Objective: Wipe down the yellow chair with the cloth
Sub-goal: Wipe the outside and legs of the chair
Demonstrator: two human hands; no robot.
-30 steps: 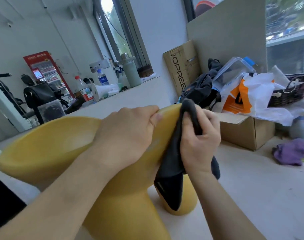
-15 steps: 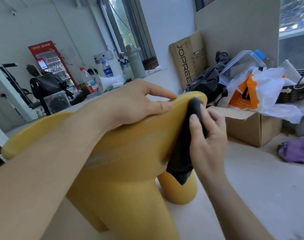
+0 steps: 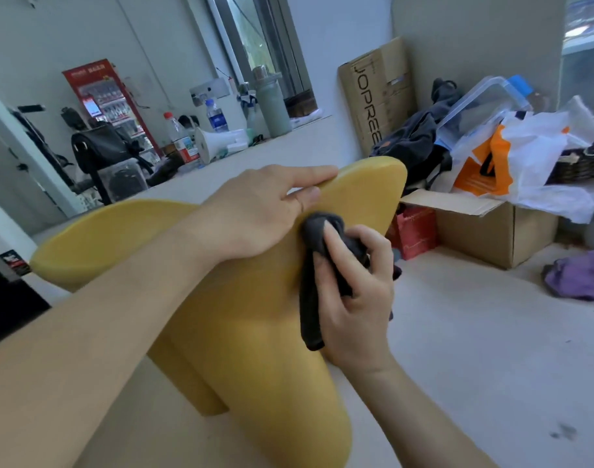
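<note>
The yellow chair [image 3: 248, 349], a rounded plastic stool shape with thick legs, fills the middle of the head view. My left hand [image 3: 265, 211] lies over its upper rim, fingers straight along the edge and thumb against the side. My right hand [image 3: 353, 295] grips a bunched dark grey cloth [image 3: 317, 265] and presses it against the chair's side wall just below the rim. A strip of the cloth hangs down past my palm.
An open cardboard box [image 3: 484, 228] with white and orange bags stands right of the chair, a tall box [image 3: 376, 96] behind it. A purple rag [image 3: 579, 278] lies on the floor at right. Bottles and a megaphone [image 3: 217, 143] sit on the far floor.
My right hand has slid the cloth from the chair's end edge down onto its side wall, under my left hand. My left hand's fingers have straightened along the rim.
</note>
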